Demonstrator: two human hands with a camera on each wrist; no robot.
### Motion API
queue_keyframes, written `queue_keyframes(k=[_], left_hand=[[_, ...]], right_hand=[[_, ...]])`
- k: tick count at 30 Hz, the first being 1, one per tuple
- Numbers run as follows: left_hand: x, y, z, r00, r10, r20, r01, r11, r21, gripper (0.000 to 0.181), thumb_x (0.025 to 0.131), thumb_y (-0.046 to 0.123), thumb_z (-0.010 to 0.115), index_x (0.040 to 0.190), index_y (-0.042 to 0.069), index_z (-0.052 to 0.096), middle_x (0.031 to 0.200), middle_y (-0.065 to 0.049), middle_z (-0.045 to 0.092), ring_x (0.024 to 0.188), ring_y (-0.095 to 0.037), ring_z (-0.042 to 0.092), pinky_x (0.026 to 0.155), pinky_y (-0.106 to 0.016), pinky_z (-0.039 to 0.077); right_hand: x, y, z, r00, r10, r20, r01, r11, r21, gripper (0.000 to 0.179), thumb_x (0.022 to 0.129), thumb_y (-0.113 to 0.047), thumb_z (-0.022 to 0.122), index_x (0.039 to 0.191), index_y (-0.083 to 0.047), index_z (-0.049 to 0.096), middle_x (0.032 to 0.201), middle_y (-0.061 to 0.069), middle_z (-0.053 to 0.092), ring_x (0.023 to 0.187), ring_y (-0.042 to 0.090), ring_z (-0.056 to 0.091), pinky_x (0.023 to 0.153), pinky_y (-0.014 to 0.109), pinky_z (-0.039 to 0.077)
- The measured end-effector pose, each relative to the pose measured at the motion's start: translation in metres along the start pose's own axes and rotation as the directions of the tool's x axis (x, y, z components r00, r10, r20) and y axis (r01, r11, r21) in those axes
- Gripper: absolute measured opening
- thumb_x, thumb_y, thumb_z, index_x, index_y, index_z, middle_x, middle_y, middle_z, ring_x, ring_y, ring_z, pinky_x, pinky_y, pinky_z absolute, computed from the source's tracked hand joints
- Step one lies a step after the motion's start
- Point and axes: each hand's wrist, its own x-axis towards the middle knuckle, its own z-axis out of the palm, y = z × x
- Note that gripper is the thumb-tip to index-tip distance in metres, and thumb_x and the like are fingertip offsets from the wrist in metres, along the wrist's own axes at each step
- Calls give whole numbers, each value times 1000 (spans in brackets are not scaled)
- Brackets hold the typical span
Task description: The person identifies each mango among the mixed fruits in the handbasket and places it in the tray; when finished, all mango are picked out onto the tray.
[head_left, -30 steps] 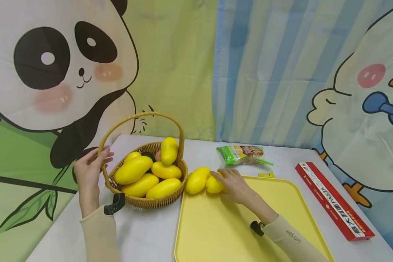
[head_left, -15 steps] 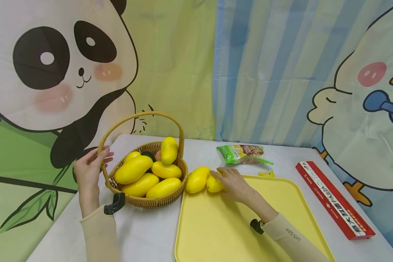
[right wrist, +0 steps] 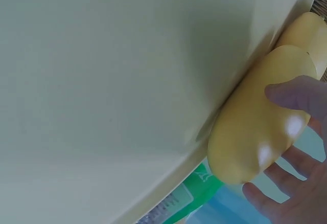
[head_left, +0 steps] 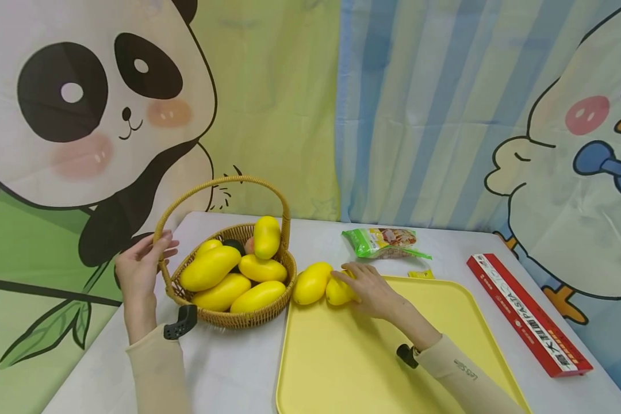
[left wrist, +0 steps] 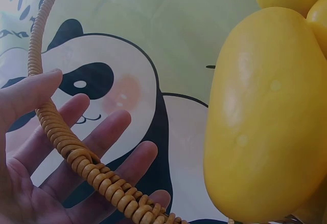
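Observation:
My left hand (head_left: 140, 273) holds the side of the wicker basket's handle (head_left: 161, 230). In the left wrist view the thumb crosses the handle (left wrist: 64, 144), with the fingers loosely spread behind it. Several yellow mangoes (head_left: 211, 268) fill the basket (head_left: 243, 322); a dark round thing (head_left: 233, 245) is partly hidden among them. Over the back left edge of the yellow tray (head_left: 336, 368), my right hand (head_left: 375, 293) grips a mango (right wrist: 255, 121), thumb on one side and fingers on the other. Another mango (head_left: 312, 284) lies against it, beside the basket.
Behind the tray lie a green snack bag (head_left: 380, 244) and a small yellow packet (head_left: 421, 275). A long red pasta box (head_left: 528, 316) lies along the table's right side. A printed curtain (head_left: 393, 115) hangs behind the white table (head_left: 227, 368).

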Motion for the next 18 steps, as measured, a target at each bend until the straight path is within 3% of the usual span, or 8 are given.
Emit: queue_keyframes(k=[9, 18], left_hand=[[2, -2, 0, 1000, -4, 1, 4, 1000, -15, 41, 77, 35, 79, 109, 10, 73, 76, 8, 72, 70, -8, 70, 71, -17, 50], [3, -3, 0, 1000, 3, 5, -3, 1000, -29, 41, 77, 34, 79, 110, 10, 73, 77, 6, 73, 70, -9, 70, 72, -18, 49]], right_hand=[[6, -3, -9, 999, -12, 37, 10, 998, 64, 68, 71, -8, 76, 135, -9, 51, 135, 22, 49, 124, 38, 47, 101, 57, 38], [32, -16, -21, 999, -17, 49, 14, 998, 62, 58, 82, -14, 73, 135, -9, 51, 137, 20, 49, 125, 37, 48, 101, 52, 40]])
